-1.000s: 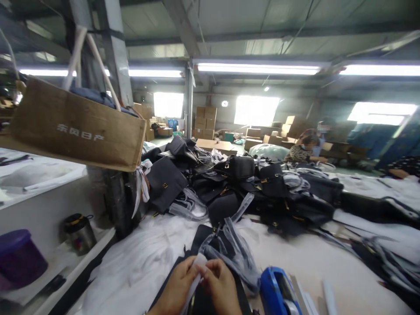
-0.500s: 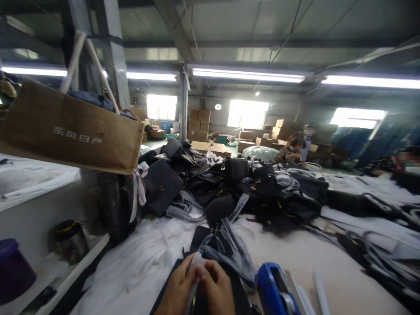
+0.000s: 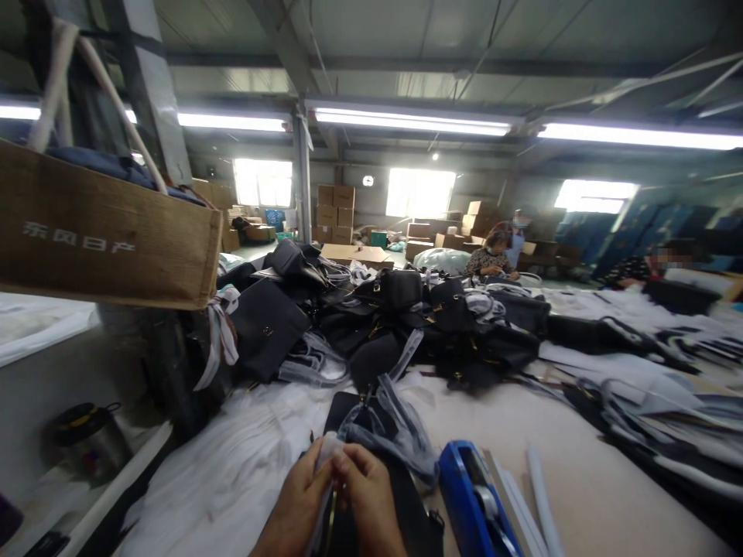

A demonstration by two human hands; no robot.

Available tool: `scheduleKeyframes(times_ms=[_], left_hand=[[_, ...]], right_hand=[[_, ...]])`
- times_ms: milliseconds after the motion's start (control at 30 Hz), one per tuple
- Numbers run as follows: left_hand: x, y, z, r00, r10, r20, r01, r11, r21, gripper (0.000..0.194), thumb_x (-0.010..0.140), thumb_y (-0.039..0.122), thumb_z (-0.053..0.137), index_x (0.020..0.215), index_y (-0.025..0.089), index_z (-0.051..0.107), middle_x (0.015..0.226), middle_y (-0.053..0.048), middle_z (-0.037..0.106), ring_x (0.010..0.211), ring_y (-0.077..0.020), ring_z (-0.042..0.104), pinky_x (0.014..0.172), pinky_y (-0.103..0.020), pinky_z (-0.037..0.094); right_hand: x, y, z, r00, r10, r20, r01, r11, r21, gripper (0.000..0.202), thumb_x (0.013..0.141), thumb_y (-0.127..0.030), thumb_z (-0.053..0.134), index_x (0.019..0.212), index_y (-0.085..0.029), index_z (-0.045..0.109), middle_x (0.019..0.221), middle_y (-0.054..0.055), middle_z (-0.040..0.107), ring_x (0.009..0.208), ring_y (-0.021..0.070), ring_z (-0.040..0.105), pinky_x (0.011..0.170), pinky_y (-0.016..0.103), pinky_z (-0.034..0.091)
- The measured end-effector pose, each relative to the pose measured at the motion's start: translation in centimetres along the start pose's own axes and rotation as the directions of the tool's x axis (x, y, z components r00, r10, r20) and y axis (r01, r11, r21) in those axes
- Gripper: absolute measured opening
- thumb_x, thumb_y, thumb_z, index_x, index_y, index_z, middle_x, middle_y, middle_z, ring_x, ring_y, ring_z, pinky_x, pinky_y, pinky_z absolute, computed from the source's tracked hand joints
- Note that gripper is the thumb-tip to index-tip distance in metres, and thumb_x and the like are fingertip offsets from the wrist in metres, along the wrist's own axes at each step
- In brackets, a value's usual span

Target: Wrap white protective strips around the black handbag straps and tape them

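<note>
At the bottom centre, my left hand (image 3: 299, 495) and my right hand (image 3: 368, 495) meet with fingertips pinched around a piece of white wrapping (image 3: 330, 444). This wrapping lies over a black bag (image 3: 411, 503) with a gold-coloured zip or trim line between my hands. Just beyond my fingers, straps in clear plastic (image 3: 406, 433) loop over the bag's upper part. A blue tape dispenser (image 3: 469, 495) stands right of my right hand. Both palms are turned away from view.
Black bags (image 3: 400, 290) are heaped across the table's middle. White sheets (image 3: 232, 456) lie left, pale strips (image 3: 541, 495) right of the dispenser. A brown tote (image 3: 110, 232) hangs upper left above a flask (image 3: 90, 441). People sit or stand at the far right, near wrapped straps.
The view has turned slightly right, so most things sit further left in the picture. My hands keep their pinch on the white wrapping, with fingers slightly shifted.
</note>
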State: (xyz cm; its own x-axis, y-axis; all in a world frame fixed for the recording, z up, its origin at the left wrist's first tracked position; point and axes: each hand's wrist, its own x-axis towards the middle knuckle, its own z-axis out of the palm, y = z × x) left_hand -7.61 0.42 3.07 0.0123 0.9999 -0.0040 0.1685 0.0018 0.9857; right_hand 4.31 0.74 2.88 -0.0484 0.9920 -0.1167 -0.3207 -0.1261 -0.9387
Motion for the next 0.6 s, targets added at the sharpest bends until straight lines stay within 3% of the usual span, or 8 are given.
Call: scheduleKeyframes(times_ms=[200, 433, 500, 600], left_hand=[[0.8, 0.3, 0.7, 0.991, 0.007, 0.13, 0.002, 0.998, -0.065, 0.038, 0.089, 0.041, 0.053, 0.117, 0.017, 0.062, 0.116, -0.009, 0.068, 0.115, -0.028, 0.058, 0.098, -0.035, 0.045], [1.1, 0.3, 0.9, 0.983, -0.027, 0.18, 0.03, 0.999, -0.015, 0.039, 0.089, 0.04, 0.051, 0.118, 0.017, 0.061, 0.116, -0.007, 0.068, 0.113, -0.0271, 0.059, 0.1, -0.035, 0.044], [1.3, 0.1, 0.8, 0.983, -0.038, 0.178, 0.035, 0.999, 0.019, 0.041, 0.086, 0.046, 0.055, 0.115, 0.018, 0.063, 0.115, -0.006, 0.069, 0.115, -0.0288, 0.058, 0.101, -0.036, 0.043], [1.7, -0.7, 0.4, 0.985, -0.063, 0.157, 0.056, 0.997, 0.05, 0.048, 0.079, 0.054, 0.061, 0.114, 0.021, 0.064, 0.117, -0.005, 0.069, 0.12, -0.0315, 0.054, 0.104, -0.038, 0.043]], right_hand=[[0.9, -0.6, -1.3, 0.996, -0.088, 0.014, 0.09, 0.986, -0.139, 0.027, 0.074, -0.042, 0.066, 0.069, -0.015, 0.065, 0.055, -0.003, 0.053, 0.048, 0.0084, 0.041, 0.047, 0.019, 0.031], [1.7, 0.2, -2.0, 0.99, -0.119, -0.073, 0.093, 0.954, -0.284, 0.009, 0.072, -0.026, 0.064, 0.073, -0.017, 0.065, 0.068, -0.001, 0.061, 0.065, 0.0148, 0.056, 0.061, 0.023, 0.043], [1.8, 0.2, -2.1, 0.987, -0.102, -0.125, 0.062, 0.955, -0.292, 0.01, 0.068, -0.024, 0.067, 0.073, -0.017, 0.064, 0.069, -0.001, 0.061, 0.064, 0.0149, 0.056, 0.059, 0.024, 0.044], [2.1, 0.1, -2.2, 0.988, 0.0, -0.156, -0.03, 0.981, -0.191, 0.033, 0.058, -0.02, 0.071, 0.09, -0.015, 0.063, 0.071, -0.002, 0.062, 0.056, 0.0124, 0.055, 0.05, 0.021, 0.042]])
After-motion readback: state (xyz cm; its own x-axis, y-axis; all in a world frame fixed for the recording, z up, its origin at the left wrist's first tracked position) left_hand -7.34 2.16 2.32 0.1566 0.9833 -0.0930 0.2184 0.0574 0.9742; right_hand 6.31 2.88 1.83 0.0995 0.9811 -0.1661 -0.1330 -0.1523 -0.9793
